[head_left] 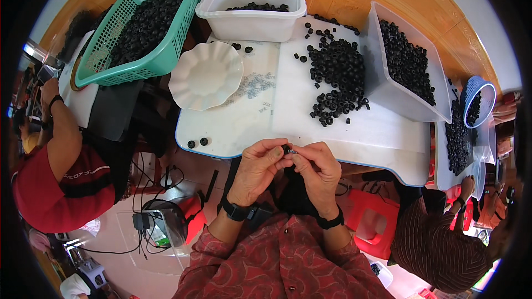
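In front of my chest, just off the table's near edge, both hands meet at the fingertips. My left hand [255, 167] pinches a small round black part [286, 148] between thumb and finger. My right hand [320, 173] is closed against it, its thumb and finger pinched on a tiny shiny piece [293, 152] too small to name. Fingers partly cover both pieces. Beyond my hands, a heap of similar black parts [338, 69] lies on a white sheet on the table [244, 127]. Two loose black parts [198, 143] sit near the left front corner.
A scalloped white dish [206, 75] stands left on the table, near a green basket [160, 72] of black parts. A white tub [252, 25] and translucent bin [379, 86] hold more. People [61, 188] work on both sides. A red stool [377, 224] and cables [147, 232] are below.
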Available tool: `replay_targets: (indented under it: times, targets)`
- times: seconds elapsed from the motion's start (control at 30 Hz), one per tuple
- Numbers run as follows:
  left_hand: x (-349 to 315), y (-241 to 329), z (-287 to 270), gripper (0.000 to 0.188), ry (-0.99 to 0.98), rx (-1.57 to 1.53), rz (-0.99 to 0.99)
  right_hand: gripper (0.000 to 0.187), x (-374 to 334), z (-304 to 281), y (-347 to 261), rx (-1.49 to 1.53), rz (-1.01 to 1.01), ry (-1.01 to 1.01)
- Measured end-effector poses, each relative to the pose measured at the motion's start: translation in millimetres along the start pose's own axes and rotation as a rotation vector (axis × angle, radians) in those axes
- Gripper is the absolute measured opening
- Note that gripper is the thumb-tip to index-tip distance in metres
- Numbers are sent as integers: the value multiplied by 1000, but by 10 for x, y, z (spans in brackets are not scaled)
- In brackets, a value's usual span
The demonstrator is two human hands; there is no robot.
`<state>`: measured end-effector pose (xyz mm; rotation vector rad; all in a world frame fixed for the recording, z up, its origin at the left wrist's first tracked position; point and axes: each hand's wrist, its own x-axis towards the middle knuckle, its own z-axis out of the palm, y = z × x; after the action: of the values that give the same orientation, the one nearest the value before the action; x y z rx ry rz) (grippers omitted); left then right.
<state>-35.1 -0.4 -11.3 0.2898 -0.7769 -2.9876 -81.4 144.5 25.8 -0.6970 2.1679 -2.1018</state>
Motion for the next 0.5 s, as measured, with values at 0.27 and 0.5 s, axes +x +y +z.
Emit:
replay_targets:
  times: [0.27, 0.5]
  targets:
    - [-4, -3, 1, 20, 10, 63, 39, 19, 10, 2, 1, -9, 32, -5]
    - [-18, 7, 0, 20, 13, 184, 77, 20, 19, -56, 91, -118, 50, -36]
